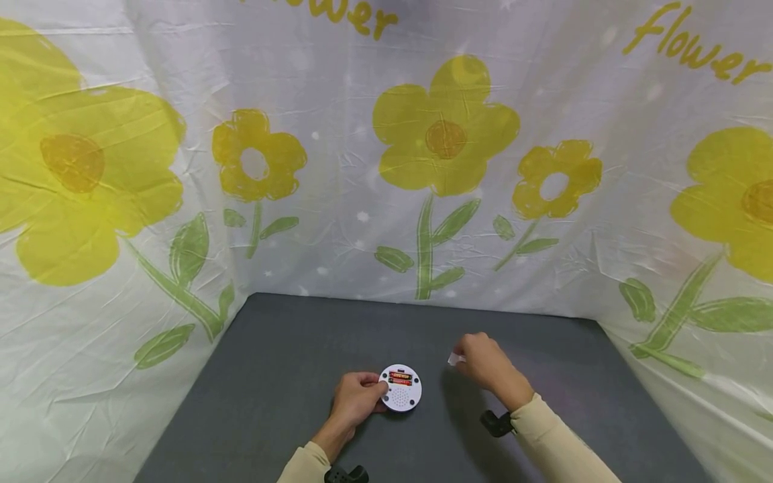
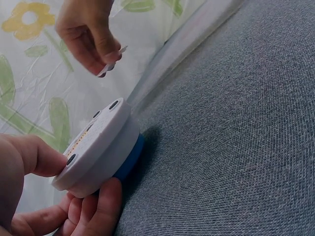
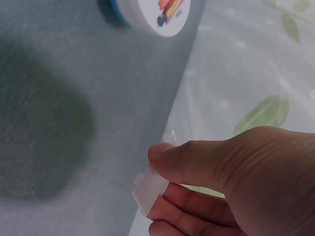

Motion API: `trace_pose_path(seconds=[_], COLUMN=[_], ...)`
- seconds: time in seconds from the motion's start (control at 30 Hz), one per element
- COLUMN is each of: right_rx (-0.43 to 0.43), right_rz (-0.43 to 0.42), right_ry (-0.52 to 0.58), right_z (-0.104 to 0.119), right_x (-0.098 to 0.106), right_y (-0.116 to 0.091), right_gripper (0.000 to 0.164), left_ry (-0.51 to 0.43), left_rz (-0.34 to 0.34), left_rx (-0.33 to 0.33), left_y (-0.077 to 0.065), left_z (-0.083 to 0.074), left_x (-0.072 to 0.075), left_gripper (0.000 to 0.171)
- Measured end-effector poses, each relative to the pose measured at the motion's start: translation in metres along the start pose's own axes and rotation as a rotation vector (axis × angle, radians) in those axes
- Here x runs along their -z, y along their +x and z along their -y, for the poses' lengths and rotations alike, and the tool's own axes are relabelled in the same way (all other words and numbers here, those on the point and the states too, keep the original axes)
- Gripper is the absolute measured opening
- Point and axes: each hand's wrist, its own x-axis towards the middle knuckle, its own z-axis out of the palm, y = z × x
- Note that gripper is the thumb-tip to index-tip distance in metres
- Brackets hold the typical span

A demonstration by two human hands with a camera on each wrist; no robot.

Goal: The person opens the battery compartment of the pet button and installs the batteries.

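A round white device (image 1: 401, 400) with a blue lower part lies with its underside up, showing black feet, a patch of small holes and an uncovered battery slot. Two red and black batteries (image 1: 400, 379) sit side by side in that slot. My left hand (image 1: 356, 397) grips the device's left edge, thumb on top and fingers beneath, as the left wrist view shows. Up and to the right of the device, my right hand (image 1: 488, 365) pinches a small white plastic cover (image 3: 151, 189) between thumb and fingers, above the table and apart from the device.
A dark grey cloth-like tabletop (image 1: 314, 342) spreads under both hands. White curtains (image 1: 338, 235) printed with yellow flowers hang behind it and at both sides. Each wrist wears a black camera band (image 1: 496, 423).
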Motion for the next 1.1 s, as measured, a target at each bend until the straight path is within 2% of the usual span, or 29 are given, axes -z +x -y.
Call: trace_pose_path(seconds=[0.4,1.1], right_rx=[0.078,0.171], right_rz=[-0.001,0.041], right_ry=[0.010,0.033], right_z=[0.025,0.066], right_x=[-0.011,-0.026], right_y=[0.017,0.027], right_gripper=[0.009,0.009], left_ry=[0.004,-0.016], left_rz=[0.001,0.019], left_rx=[0.003,-0.024], left_y=[0.001,0.001], left_z=[0.001,0.001], left_x=[0.000,0.001], left_gripper=[0.030,0.025])
